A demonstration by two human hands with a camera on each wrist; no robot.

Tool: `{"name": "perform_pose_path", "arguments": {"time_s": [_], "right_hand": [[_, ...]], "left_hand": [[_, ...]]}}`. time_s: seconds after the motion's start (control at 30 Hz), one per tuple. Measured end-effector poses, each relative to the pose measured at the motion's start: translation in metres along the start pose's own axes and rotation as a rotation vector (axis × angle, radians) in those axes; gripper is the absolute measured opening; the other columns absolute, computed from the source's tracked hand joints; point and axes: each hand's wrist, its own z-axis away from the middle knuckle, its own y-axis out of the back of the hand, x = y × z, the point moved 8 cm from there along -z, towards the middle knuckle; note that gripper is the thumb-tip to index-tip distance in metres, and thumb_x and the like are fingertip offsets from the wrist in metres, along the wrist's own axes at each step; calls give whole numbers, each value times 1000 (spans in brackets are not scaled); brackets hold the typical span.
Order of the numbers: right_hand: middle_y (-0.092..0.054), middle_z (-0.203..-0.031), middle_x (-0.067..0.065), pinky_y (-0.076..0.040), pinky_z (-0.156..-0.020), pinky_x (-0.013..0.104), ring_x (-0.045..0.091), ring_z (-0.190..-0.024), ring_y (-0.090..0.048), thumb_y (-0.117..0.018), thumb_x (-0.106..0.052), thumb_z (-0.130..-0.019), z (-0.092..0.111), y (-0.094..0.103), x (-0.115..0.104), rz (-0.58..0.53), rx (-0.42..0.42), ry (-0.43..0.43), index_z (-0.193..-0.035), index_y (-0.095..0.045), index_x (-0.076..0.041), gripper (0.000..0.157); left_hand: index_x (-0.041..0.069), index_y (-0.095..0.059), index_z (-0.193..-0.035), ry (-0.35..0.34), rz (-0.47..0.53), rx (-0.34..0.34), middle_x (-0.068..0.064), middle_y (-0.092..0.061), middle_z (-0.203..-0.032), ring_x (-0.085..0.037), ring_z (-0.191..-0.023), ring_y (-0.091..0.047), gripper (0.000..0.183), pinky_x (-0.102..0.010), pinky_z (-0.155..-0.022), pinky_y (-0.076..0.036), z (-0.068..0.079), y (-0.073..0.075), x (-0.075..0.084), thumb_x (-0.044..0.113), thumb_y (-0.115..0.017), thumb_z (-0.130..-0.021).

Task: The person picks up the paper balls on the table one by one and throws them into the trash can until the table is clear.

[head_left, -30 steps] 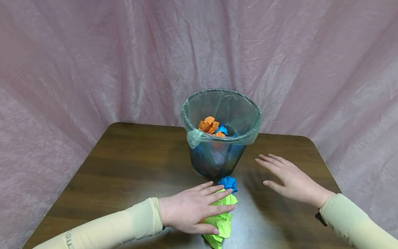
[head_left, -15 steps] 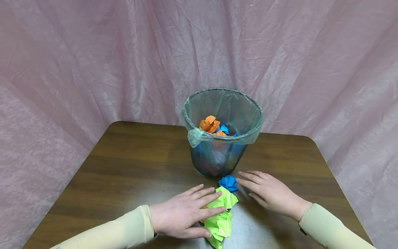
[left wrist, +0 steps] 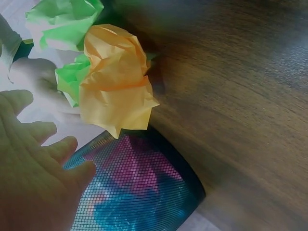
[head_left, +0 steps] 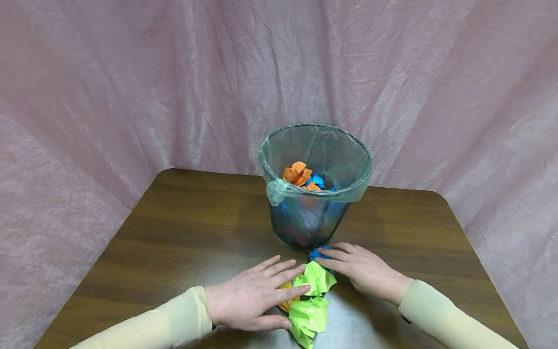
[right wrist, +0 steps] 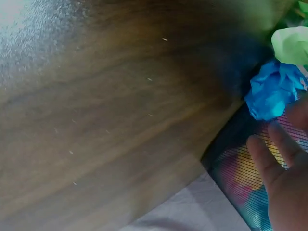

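Spread and straight-fingered, my left hand point(head_left: 250, 298) hovers beside crumpled paper on the table, its fingertips overlapping two lime-green paper balls point(head_left: 308, 317) in the head view. A yellow-orange paper ball point(left wrist: 115, 82) lies partly hidden under those fingers; the left wrist view shows a gap between it and the hand. My right hand point(head_left: 370, 271) reaches in from the right, fingers extended over a blue paper ball point(right wrist: 272, 94) at the foot of the bin. In the right wrist view its fingertips are close to the blue ball, not curled round it; contact is unclear.
A dark mesh waste bin point(head_left: 309, 218) with a green plastic liner point(head_left: 316, 145) stands behind the paper balls. Inside lie orange paper point(head_left: 297, 173) and blue paper. A brown wooden table point(head_left: 196, 213) carries everything, with a pink curtain point(head_left: 218, 87) behind.
My right hand has moved left and toward me, from the bin's right side to the blue paper ball. My left hand has shifted slightly left, uncovering more green and yellow-orange paper.
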Motion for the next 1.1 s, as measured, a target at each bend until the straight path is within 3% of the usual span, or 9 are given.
{"name": "perform_pose_path", "arguments": {"time_s": [0.17,0.33,0.43,0.63,0.87,0.97,1.1], "right_hand": [[-60,-141,2,-51,-99,45,25,-129,-54,-71,1,-90,3,-7,6,-21,-35,-76,-148,-57,-22,64],[-63,-136,-1,-52,-98,42,20,-123,-57,-67,-9,-96,14,-4,15,-50,-19,-142,-141,-64,-22,47],[-61,-141,1,-51,-99,42,20,-125,-56,-65,-12,-97,22,-3,18,-67,-32,-176,-142,-63,-20,46],[-52,-152,6,-51,-101,44,23,-135,-51,-72,-32,-97,36,-4,19,-80,-55,-223,-147,-58,-13,55],[-64,-136,4,-58,-87,41,23,-120,-61,-78,-16,-92,40,-3,18,-7,20,-197,-142,-62,-19,53],[-64,-135,7,-59,-81,41,25,-117,-62,-79,-13,-91,42,-4,17,24,11,-190,-143,-63,-24,55],[-61,-140,11,-59,-83,42,28,-119,-62,-78,-15,-92,44,-5,17,30,-27,-211,-138,-66,-21,48]], "left_hand": [[22,-31,-163,-14,-3,8,-12,-22,-168,-27,-155,-15,69,-52,-122,-22,-2,3,2,63,-33,-106],[23,-29,-163,-14,5,-12,-12,-20,-169,-26,-156,-13,70,-51,-122,-21,-5,2,2,63,-31,-106],[23,-29,-163,-15,0,-12,-11,-19,-169,-26,-156,-13,70,-51,-122,-20,-6,2,2,63,-30,-106],[23,-27,-164,-28,-10,-30,-10,-16,-170,-25,-156,-11,70,-49,-123,-19,-13,0,6,62,-31,-106],[25,-22,-165,-55,-8,-46,-10,-18,-170,-29,-155,-17,71,-49,-123,-19,-27,-1,14,63,-30,-106],[26,-22,-165,-65,-9,-47,-9,-17,-170,-28,-156,-14,71,-48,-123,-17,-33,-2,18,64,-28,-106],[25,-22,-165,-83,-26,-36,-9,-15,-170,-27,-156,-14,71,-48,-124,-16,-41,-2,23,63,-31,-106]]}}
